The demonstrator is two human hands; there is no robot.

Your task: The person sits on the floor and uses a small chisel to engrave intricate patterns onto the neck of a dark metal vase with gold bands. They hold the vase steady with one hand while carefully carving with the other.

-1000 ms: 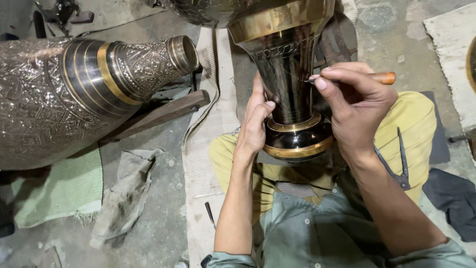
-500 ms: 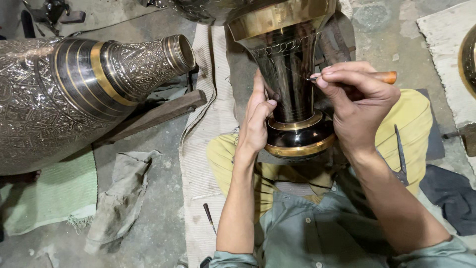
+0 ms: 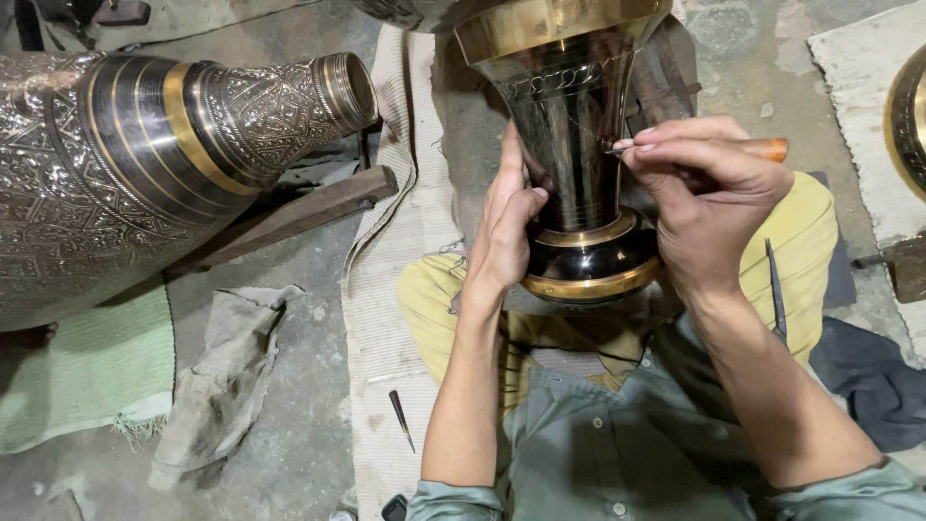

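while the left hand (image 3: 506, 227) presses flat against the dark metal vase (image 3: 579, 174) resting on the lap, the right hand (image 3: 709, 198) curls down, pinching a wooden-handled engraving tool (image 3: 762, 149) against its neck.

Left hand (image 3: 503, 227): open, fingers extended and pointing upward, palm pressed flat against the side of the dark polished metal vase with brass bands (image 3: 579, 145); forearm bare, running up from the lower centre, grey-green sleeve bunched at the elbow. Right hand (image 3: 709, 207): fingers curled, thumb and fingertips pinched around a slim metal engraving tool with an orange-brown wooden handle (image 3: 762, 150), wrist bent, bare forearm entering from the lower right.
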